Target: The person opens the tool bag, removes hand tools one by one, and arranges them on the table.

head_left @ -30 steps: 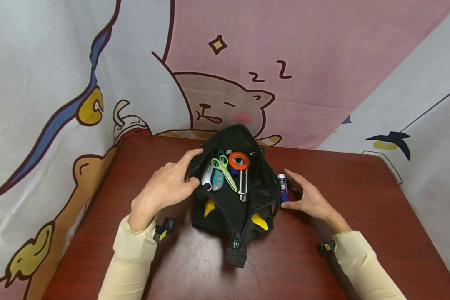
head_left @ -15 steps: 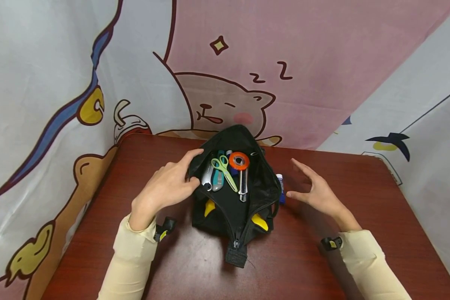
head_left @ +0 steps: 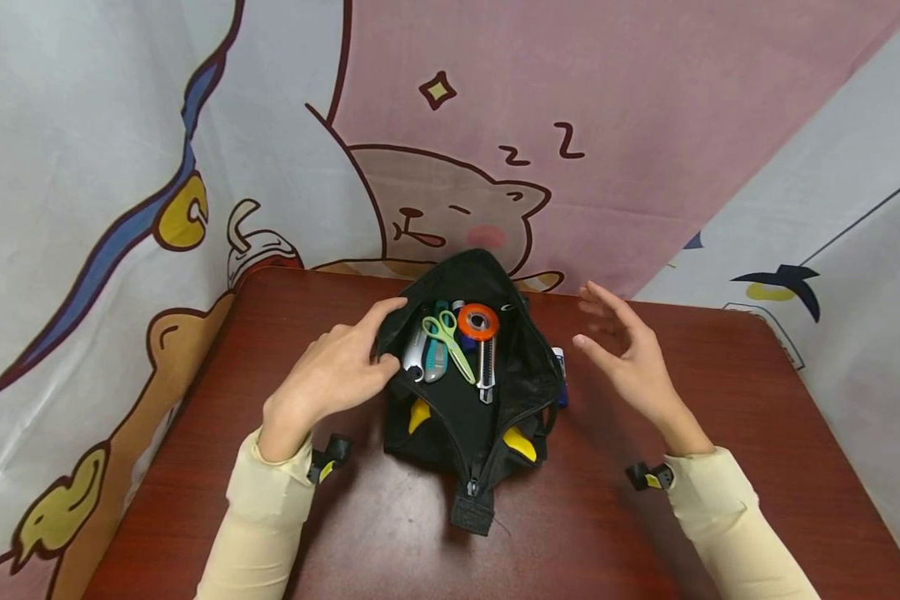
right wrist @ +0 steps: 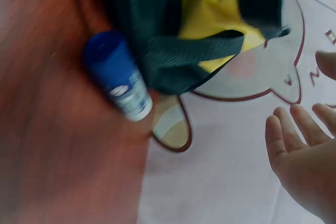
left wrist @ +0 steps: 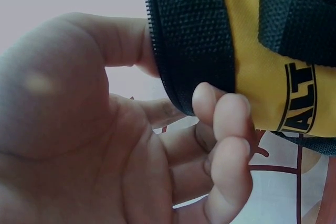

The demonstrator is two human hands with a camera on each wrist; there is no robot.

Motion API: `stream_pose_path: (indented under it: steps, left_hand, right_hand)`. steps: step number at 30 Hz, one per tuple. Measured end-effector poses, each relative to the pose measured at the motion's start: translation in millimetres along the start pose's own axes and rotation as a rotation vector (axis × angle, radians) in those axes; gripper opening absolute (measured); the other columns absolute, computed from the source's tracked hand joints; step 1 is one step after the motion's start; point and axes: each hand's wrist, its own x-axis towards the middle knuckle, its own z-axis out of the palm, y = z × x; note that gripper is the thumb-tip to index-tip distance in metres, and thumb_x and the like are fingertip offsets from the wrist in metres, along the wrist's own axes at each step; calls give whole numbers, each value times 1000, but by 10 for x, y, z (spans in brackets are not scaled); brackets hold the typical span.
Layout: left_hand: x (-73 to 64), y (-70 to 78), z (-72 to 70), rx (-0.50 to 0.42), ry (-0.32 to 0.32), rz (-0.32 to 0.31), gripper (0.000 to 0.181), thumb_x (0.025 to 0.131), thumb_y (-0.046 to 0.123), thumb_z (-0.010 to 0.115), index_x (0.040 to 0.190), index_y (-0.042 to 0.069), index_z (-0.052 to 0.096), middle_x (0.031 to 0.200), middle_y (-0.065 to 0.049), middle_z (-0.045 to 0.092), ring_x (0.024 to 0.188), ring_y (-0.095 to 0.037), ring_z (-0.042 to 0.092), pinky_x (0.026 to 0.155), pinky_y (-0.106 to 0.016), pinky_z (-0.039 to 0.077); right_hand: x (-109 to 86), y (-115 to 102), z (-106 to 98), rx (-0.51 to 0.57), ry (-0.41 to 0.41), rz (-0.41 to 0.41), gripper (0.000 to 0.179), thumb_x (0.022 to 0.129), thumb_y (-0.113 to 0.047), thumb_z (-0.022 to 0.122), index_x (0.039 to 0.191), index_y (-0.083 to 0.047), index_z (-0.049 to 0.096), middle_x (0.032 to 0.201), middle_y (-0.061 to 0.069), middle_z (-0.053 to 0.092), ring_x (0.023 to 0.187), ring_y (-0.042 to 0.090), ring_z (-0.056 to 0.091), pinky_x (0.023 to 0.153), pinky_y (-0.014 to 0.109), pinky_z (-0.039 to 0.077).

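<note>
A black and yellow tool bag (head_left: 521, 392) lies unzipped in the middle of the table. My left hand (head_left: 333, 367) grips its left rim; in the left wrist view the thumb (left wrist: 126, 40) and the curled fingers (left wrist: 231, 129) come to either side of the zipper edge. Inside are green scissors (head_left: 450, 346), an orange tape roll (head_left: 478, 322), a utility knife (head_left: 487, 375), a teal-handled tool (head_left: 436, 360) and a silver-grey tool (head_left: 415, 354). A blue glue stick (right wrist: 118, 77) with a white cap is just right of the bag. My right hand (head_left: 633, 358), fingers extended, holds nothing beside it.
The dark red wooden table (head_left: 390, 533) meets a cartoon-printed cloth (head_left: 615, 167) hanging at the back and sides. A black strap end with a zipper pull (head_left: 472, 500) sticks out from the bag's near end.
My right hand has left the glue stick, moving right and then up and away from it. The glue stick stays beside the bag. My left hand keeps its hold on the rim.
</note>
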Motion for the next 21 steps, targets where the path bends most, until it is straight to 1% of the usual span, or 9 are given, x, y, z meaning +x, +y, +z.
stream_pose_path:
  steps: [2, 5, 9, 14, 18, 21]
  left_hand:
    - [-1, 0, 2, -1, -2, 1, 80, 97, 14, 62, 172, 25, 37, 61, 2, 40, 50, -18, 38, 50, -35, 31]
    - [-4, 1, 5, -2, -2, 3, 80, 97, 14, 61, 172, 25, 37, 61, 2, 39, 50, -17, 36, 50, -35, 30]
    - [-11, -2, 8, -2, 1, 3, 81, 96, 13, 62, 172, 25, 37, 60, 3, 38, 49, -16, 35, 50, -34, 29]
    - [-12, 0, 6, 7, 4, 3, 81, 96, 13, 62, 172, 25, 37, 60, 3, 39, 50, -17, 36, 50, -35, 30]
    - [-10, 5, 8, 14, 5, 2, 81, 96, 14, 62, 172, 25, 37, 60, 2, 38, 51, -17, 37, 51, -35, 31]
    - [-12, 5, 12, 14, 6, 3, 81, 96, 13, 62, 172, 25, 37, 60, 3, 38, 50, -17, 35, 51, -35, 30]
  right_hand:
    - [43, -70, 26, 14, 20, -30, 79, 96, 17, 72, 166, -13, 52, 159, 1, 61, 140, 18, 61, 107, 23, 49]
    - [106, -171, 68, 64, 33, -48, 78, 96, 19, 71, 166, -11, 52, 158, 1, 62, 139, 20, 61, 108, 26, 48]
    - [170, -276, 127, 92, 28, -67, 79, 95, 20, 71, 166, -11, 53, 157, 1, 62, 139, 19, 61, 107, 27, 48]
    - [215, -372, 196, 111, 29, -93, 79, 94, 20, 71, 165, -10, 54, 156, 0, 63, 138, 23, 62, 106, 28, 48]
    - [244, -440, 253, 118, 23, -118, 79, 92, 20, 73, 164, -7, 54, 155, 1, 64, 138, 29, 62, 107, 29, 49]
    - [276, -500, 309, 134, 8, -131, 78, 91, 21, 73, 163, -4, 53, 155, 4, 63, 138, 28, 61, 108, 30, 49]
